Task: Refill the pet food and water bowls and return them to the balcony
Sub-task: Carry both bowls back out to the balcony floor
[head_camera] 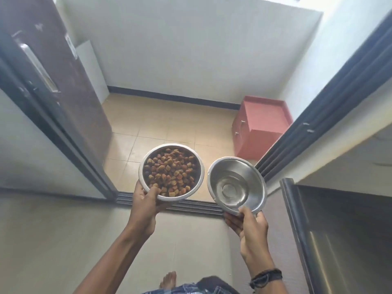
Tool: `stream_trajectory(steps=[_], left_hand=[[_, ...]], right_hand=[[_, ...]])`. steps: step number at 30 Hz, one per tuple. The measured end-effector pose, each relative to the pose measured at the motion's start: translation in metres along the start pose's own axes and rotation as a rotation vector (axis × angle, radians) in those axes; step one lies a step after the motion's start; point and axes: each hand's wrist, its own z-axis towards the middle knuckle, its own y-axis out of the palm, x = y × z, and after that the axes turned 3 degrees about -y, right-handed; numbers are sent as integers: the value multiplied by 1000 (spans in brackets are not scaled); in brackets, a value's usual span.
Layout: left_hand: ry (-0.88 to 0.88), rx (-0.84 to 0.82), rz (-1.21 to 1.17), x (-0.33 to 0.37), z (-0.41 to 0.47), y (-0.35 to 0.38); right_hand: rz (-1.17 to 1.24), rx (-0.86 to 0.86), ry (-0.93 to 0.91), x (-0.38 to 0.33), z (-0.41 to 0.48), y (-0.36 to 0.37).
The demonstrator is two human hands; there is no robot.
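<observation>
My left hand (146, 203) grips the near rim of a steel food bowl (197, 164) filled with brown and yellow kibble (171, 172). My right hand (248, 224) holds the near rim of a second steel bowl (257, 183) with clear water (231, 190) in its bottom. Both bowls are carried side by side at chest height, just before the dark sliding-door track (191, 206) of the balcony threshold. The beige tiled balcony floor (161, 122) lies beyond.
A brown door (63, 66) stands open on the left of the doorway. The dark door frame (318, 115) runs along the right. A pink box (261, 126) sits on the balcony's far right corner. White walls enclose the balcony. My bare foot (168, 280) is on the indoor floor.
</observation>
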Motion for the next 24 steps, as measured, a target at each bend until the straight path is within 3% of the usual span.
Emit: stream_trajectory(steps=[10,24], left_hand=[[-38,168,-90,20,87,-7],[-71,311,-146,64,284,52]], right_hand=[[-109,-153,44,-5,93,104],[-187,-252,138,-39,297,225]])
